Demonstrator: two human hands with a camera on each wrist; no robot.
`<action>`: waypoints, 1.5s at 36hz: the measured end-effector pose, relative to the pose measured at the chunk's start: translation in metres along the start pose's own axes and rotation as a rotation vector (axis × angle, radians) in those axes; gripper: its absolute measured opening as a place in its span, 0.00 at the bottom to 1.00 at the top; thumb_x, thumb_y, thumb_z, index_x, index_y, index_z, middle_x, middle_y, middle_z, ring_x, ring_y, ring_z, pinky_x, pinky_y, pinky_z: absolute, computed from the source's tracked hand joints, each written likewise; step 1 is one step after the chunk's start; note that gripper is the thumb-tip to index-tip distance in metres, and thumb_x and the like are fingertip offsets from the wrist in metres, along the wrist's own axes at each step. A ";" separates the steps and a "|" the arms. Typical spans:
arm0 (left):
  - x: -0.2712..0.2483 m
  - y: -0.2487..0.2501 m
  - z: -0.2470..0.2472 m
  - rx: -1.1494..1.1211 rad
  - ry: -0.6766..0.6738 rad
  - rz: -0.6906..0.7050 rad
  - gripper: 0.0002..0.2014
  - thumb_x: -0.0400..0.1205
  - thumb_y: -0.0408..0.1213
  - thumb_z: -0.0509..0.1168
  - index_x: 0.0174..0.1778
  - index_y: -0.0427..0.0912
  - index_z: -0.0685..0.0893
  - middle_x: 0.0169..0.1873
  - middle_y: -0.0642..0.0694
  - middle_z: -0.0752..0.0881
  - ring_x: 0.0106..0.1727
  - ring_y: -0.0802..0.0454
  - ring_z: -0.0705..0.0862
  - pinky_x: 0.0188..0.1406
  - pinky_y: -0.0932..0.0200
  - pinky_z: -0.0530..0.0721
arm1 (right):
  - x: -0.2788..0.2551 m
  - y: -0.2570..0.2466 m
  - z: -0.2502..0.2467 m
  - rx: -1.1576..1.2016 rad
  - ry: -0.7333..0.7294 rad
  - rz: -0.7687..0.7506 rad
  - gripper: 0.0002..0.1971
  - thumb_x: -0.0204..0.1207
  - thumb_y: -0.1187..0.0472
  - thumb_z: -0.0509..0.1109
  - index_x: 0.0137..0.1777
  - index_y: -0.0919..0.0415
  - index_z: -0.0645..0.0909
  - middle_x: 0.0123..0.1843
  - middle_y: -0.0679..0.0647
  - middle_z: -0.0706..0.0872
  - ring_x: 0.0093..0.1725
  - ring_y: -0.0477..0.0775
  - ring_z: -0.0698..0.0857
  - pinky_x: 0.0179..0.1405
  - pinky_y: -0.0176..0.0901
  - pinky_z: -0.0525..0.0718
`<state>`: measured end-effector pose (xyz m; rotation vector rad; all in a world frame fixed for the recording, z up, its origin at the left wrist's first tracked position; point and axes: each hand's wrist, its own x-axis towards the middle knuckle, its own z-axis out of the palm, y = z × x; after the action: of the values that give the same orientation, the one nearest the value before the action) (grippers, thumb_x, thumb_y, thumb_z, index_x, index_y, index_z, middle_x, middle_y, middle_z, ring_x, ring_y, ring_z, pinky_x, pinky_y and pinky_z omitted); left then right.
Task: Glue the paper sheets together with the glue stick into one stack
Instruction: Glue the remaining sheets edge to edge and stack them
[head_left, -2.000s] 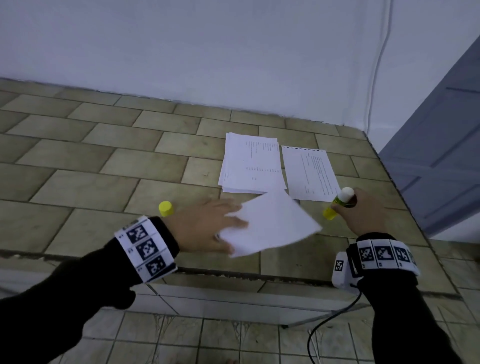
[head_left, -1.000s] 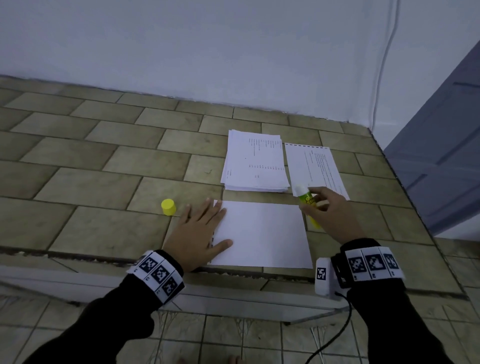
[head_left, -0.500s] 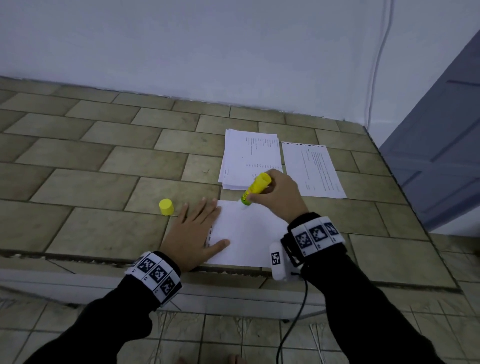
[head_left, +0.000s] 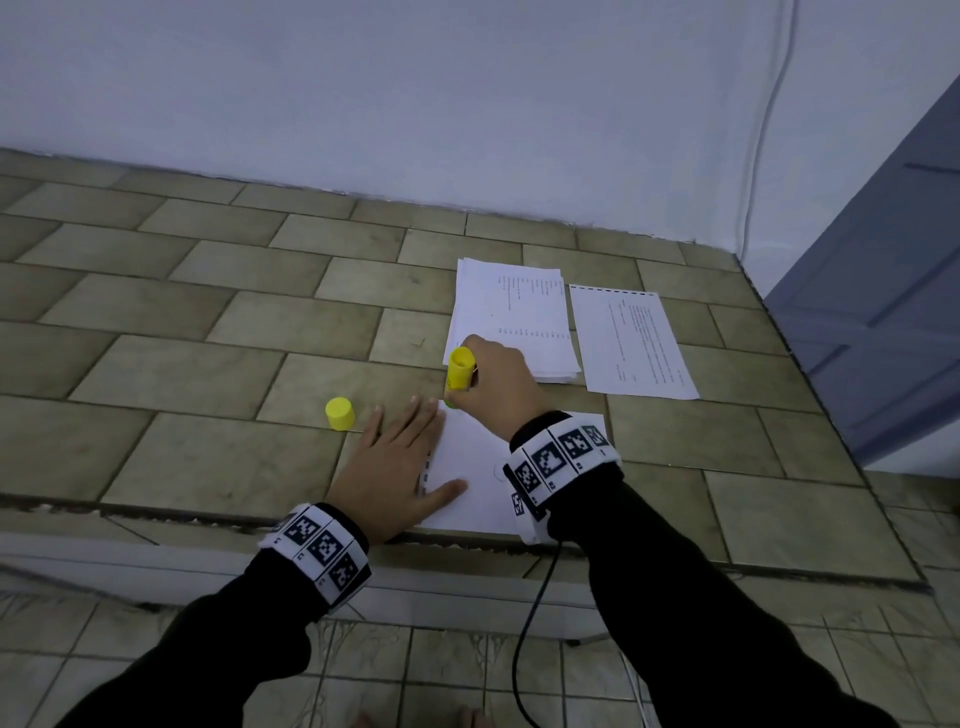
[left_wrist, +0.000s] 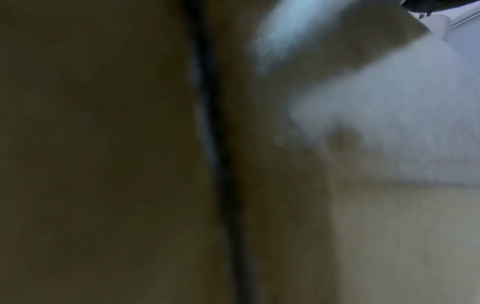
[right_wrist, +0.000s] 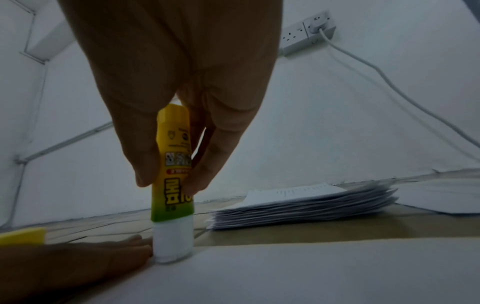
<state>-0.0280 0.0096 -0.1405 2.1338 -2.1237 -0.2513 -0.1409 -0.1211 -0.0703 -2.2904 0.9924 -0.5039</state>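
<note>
A blank white sheet (head_left: 470, 470) lies at the near edge of the tiled counter. My left hand (head_left: 392, 467) lies flat with fingers spread on the sheet's left edge, thumb on the paper. My right hand (head_left: 496, 384) grips the yellow glue stick (head_left: 460, 371) upright, its white tip pressed on the sheet's far left corner (right_wrist: 172, 244). Its yellow cap (head_left: 340, 413) stands on the tiles to the left. Behind lie a stack of printed sheets (head_left: 511, 322) and a single printed sheet (head_left: 631, 340). The left wrist view is dark and blurred.
The tiled counter (head_left: 208, 332) ends in a front edge just under my wrists. A white wall (head_left: 415, 104) runs along the back, with a cable and a power strip (right_wrist: 307, 28) on it. A grey-blue door (head_left: 883, 322) stands at the right.
My left hand has laid the blank sheet flat and holds it down. My right hand turned the glue stick tip down and moved it leftward to the sheet's far left corner.
</note>
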 end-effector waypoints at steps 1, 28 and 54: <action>0.000 0.000 0.000 -0.007 0.000 0.001 0.54 0.72 0.78 0.27 0.86 0.42 0.47 0.84 0.50 0.43 0.85 0.54 0.39 0.82 0.45 0.32 | 0.000 -0.001 0.001 -0.013 -0.009 0.002 0.08 0.68 0.66 0.72 0.43 0.66 0.77 0.41 0.64 0.86 0.43 0.68 0.83 0.44 0.59 0.83; -0.002 0.001 0.000 -0.028 0.024 0.007 0.55 0.72 0.77 0.26 0.86 0.41 0.52 0.86 0.49 0.49 0.86 0.54 0.42 0.84 0.44 0.36 | -0.049 0.050 -0.056 -0.036 0.124 0.161 0.10 0.67 0.65 0.76 0.40 0.65 0.76 0.38 0.59 0.85 0.40 0.59 0.83 0.42 0.57 0.85; -0.002 0.005 -0.005 0.025 -0.027 -0.017 0.63 0.62 0.84 0.26 0.87 0.42 0.46 0.86 0.49 0.45 0.86 0.53 0.39 0.84 0.43 0.35 | -0.067 0.014 -0.039 0.160 0.065 -0.070 0.09 0.68 0.64 0.78 0.38 0.64 0.79 0.39 0.57 0.85 0.41 0.55 0.84 0.42 0.58 0.85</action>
<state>-0.0317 0.0115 -0.1341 2.1756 -2.1345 -0.2580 -0.2132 -0.0923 -0.0574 -2.1832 0.8718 -0.6664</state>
